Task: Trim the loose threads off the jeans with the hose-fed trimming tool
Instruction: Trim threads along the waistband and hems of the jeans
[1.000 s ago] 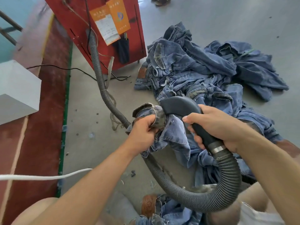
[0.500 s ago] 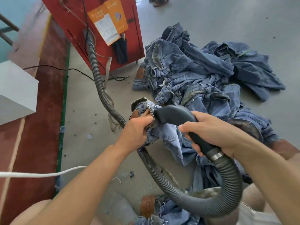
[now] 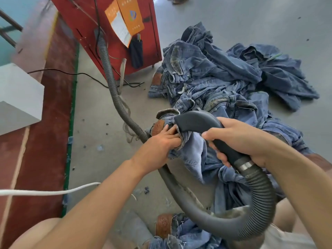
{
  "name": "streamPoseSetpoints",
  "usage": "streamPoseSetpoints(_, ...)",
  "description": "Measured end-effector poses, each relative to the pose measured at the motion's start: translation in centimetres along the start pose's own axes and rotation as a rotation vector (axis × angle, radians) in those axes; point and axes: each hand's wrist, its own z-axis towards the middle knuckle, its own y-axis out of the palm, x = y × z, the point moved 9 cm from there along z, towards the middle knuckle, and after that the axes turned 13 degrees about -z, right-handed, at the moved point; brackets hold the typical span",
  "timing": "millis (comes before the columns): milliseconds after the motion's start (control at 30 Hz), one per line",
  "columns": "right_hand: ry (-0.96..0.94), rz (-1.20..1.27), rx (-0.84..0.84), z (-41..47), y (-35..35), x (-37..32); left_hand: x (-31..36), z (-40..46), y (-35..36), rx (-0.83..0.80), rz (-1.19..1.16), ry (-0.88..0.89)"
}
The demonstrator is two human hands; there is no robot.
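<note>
Trimming tool: one black curved tool (image 3: 201, 123), held above the floor in front of the person; its long axis runs from lower right to upper left, and its head points left, into the bunched denim at the left hand.
Right hand: the right hand (image 3: 239, 141) is wrapped round the tool's handle just above the metal band, fingers curled under it and thumb on top.
Left hand: the left hand (image 3: 161, 142) grips a gathered fold of the jeans' waistband, fingers clenched into the cloth right beside the tool's head.
Jeans in hand: one pair of blue jeans (image 3: 194, 151), waistband uppermost with its brown leather patch (image 3: 158, 127) showing just above the left fingers; the rest hangs down toward the person's lap.
Hose: one grey ribbed hose (image 3: 258, 194) leaves the handle, loops down and round under the arms, then runs up and left across the floor to the red machine (image 3: 89, 20).
Denim pile: one heap of blue jeans (image 3: 224, 76) on the grey floor (image 3: 100, 108) beyond the hands; the number of pairs cannot be told.
Near the knees: more denim with a second brown patch (image 3: 163, 225) at the bottom edge.
Other items: two orange cards (image 3: 125, 17) on the machine, one black cable (image 3: 75, 74) and one white cord (image 3: 45, 192) on the left.
</note>
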Motion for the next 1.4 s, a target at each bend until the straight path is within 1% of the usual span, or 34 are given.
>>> streamPoseSetpoints(67,-0.007,0.071,0.048,0.7,-0.2,-0.3,0.5,0.0,0.7,-0.039,0.008,0.037)
streamPoseSetpoints(200,-0.029,0.084,0.08,0.4,-1.2,-0.1,-1.2,-0.2,-0.3,0.016,-0.011,-0.067)
streamPoseSetpoints(267,-0.014,0.03,0.04,0.0,-1.3,0.4,-1.7,-0.3,-0.6,0.02,0.007,-0.096)
streamPoseSetpoints(367,0.015,-0.061,-0.035,0.0,-0.1,0.6,-0.5,-0.2,0.3,-0.011,0.056,-0.032)
streamPoseSetpoints(400,0.014,-0.05,-0.021,0.3,0.1,0.5,0.0,-0.2,0.8,-0.035,0.071,-0.003)
streamPoseSetpoints(500,0.012,0.054,0.092,1.1,-0.3,0.1,0.7,-0.2,1.8,-0.095,0.089,0.042)
streamPoseSetpoints(600,0.042,0.115,0.141,1.1,-1.3,0.5,-0.3,-0.2,1.2,-0.078,0.068,-0.015)
streamPoseSetpoints(667,0.054,0.096,0.116,0.7,-1.4,1.1,-1.2,-0.3,0.2,-0.035,0.031,-0.057)
streamPoseSetpoints(733,0.067,0.061,0.055,0.4,-0.8,1.5,-1.6,-0.4,-0.5,-0.013,0.037,-0.073)
streamPoseSetpoints(800,0.081,0.02,0.017,0.5,-0.1,1.5,-1.0,-0.3,-0.2,-0.03,0.07,-0.031)
streamPoseSetpoints(867,0.085,0.031,0.041,0.9,0.0,1.3,0.1,-0.4,0.7,-0.068,0.096,0.037)
streamPoseSetpoints(933,0.072,0.078,0.069,1.2,-0.1,0.9,0.5,-0.4,1.0,-0.08,0.101,0.064)
streamPoseSetpoints(1067,0.049,0.098,0.08,0.8,-0.4,1.0,-1.0,-0.7,-0.8,-0.015,0.068,-0.001)
streamPoseSetpoints(1167,0.068,0.031,0.045,0.2,-0.1,1.6,-1.8,-1.0,-1.5,0.013,0.071,-0.038)
streamPoseSetpoints(1233,0.1,-0.019,0.047,0.2,0.1,1.9,-0.9,-0.8,-0.7,-0.031,0.083,0.013)
streamPoseSetpoints(1300,0.101,-0.007,0.092,0.6,-0.1,1.6,0.5,-0.7,0.5,-0.082,0.118,0.101)
streamPoseSetpoints(1367,0.082,0.071,0.166,1.1,-0.8,1.0,1.1,-0.9,1.0,-0.067,0.113,0.157)
streamPoseSetpoints(1400,0.074,0.117,0.201,1.2,-1.2,0.8,1.0,-1.0,0.8,-0.036,0.064,0.152)
